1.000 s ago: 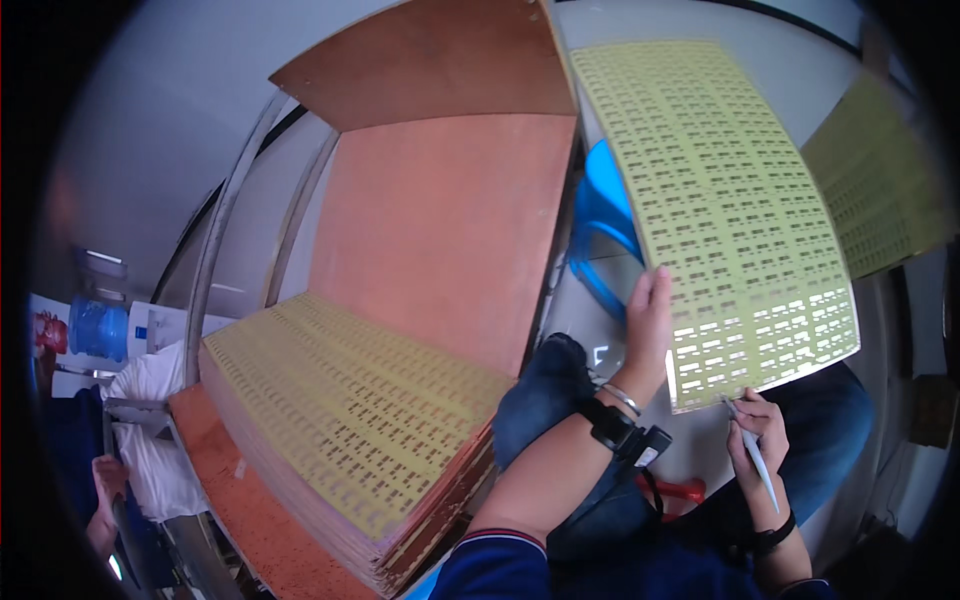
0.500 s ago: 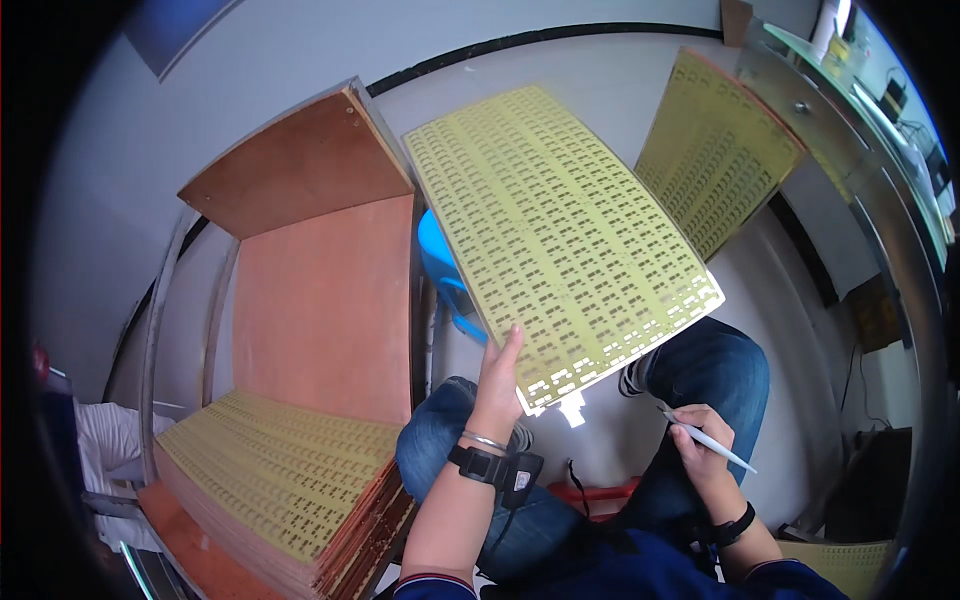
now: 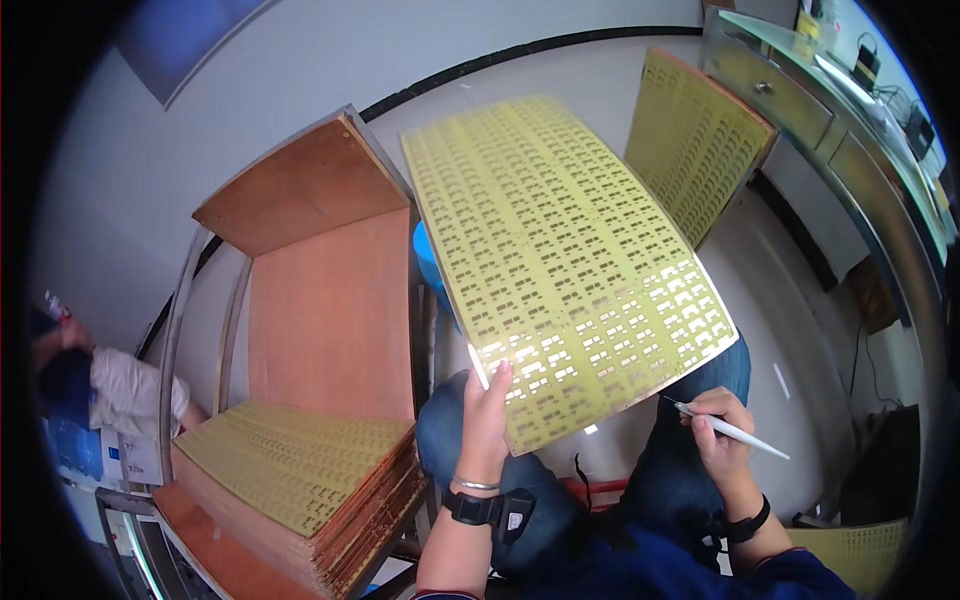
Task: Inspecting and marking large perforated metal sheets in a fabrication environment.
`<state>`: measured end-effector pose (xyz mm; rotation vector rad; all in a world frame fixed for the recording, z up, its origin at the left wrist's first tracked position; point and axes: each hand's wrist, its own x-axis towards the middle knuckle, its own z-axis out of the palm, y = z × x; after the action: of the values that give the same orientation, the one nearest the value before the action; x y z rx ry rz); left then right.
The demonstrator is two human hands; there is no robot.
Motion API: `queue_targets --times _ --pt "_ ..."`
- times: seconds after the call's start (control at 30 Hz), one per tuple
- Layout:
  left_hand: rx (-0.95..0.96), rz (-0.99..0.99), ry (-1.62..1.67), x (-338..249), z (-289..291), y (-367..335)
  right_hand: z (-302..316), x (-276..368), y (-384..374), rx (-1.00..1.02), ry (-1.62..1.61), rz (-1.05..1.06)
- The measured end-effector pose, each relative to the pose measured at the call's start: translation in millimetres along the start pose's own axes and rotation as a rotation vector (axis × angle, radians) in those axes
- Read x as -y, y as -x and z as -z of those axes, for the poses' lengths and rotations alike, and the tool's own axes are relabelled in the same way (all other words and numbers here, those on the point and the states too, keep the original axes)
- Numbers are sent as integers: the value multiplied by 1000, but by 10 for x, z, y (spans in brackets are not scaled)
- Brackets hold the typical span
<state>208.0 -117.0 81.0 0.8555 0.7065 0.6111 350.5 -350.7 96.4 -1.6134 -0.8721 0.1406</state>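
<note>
My left hand grips a large yellow-green circuit board panel by its lower left edge, thumb on the face. Rows of small pads cover the panel, and light glares off its lower part. The panel is tilted in front of me, above my knees. To the right of its lower corner, my right hand is closed round a slim white pen-like tool. Its thin dark tip points left, towards the panel, apart from it. The tool's exact kind cannot be made out.
At left, a stack of similar panels lies on a wooden stand with an upright backboard. More panels lean by a glass-topped desk at right. A blue stool is partly behind the held panel. Another person's sleeve shows at far left.
The held panel has come nearer and lower, and the glare covers more of its lower part. My right hand has shifted slightly right with the tool. More of the other person shows at left.
</note>
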Motion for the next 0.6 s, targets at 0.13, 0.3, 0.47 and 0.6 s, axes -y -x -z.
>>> queue_targets --times 0.13,0.3,0.47,0.6 --pt "78 -48 -15 -78 66 224 -103 221 -8 213 -137 24" --pt "125 -79 -107 -123 69 286 -435 225 80 437 -59 168" --pt "109 -76 -176 -74 165 236 -657 137 126 442 57 385" --pt "62 -47 -124 -25 212 232 -769 137 81 457 80 424"
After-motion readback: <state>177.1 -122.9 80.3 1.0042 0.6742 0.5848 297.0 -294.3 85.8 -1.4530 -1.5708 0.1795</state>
